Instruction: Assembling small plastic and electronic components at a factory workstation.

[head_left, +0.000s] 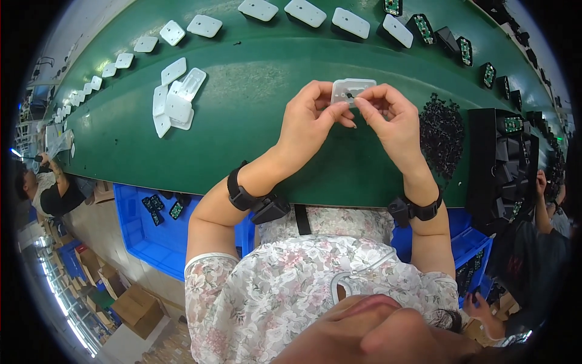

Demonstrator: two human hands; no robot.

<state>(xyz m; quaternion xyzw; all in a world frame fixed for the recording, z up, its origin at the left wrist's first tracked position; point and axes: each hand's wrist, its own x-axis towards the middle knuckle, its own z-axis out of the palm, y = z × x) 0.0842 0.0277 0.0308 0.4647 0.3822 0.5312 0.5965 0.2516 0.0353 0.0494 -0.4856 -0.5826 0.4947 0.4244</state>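
Note:
My left hand (307, 120) grips a white plastic cover (362, 84) by its left side, above the green table. At the cover's face, my right hand (393, 119) pinches a small black part (350, 96) between thumb and forefinger. This part touches the cover near a hole; whether it sits in the hole I cannot tell. Just right of my right hand lies a heap of small black parts (441, 130). Farther left on the table is a loose pile of white covers (178, 108).
A curved row of white covers (257, 10) runs along the far side of the green table (242, 109), with black housings holding circuit boards (422, 28) at right. A black tray (482, 155) of housings stands right. Blue bins (151, 242) sit below the near edge. Other people are at both sides.

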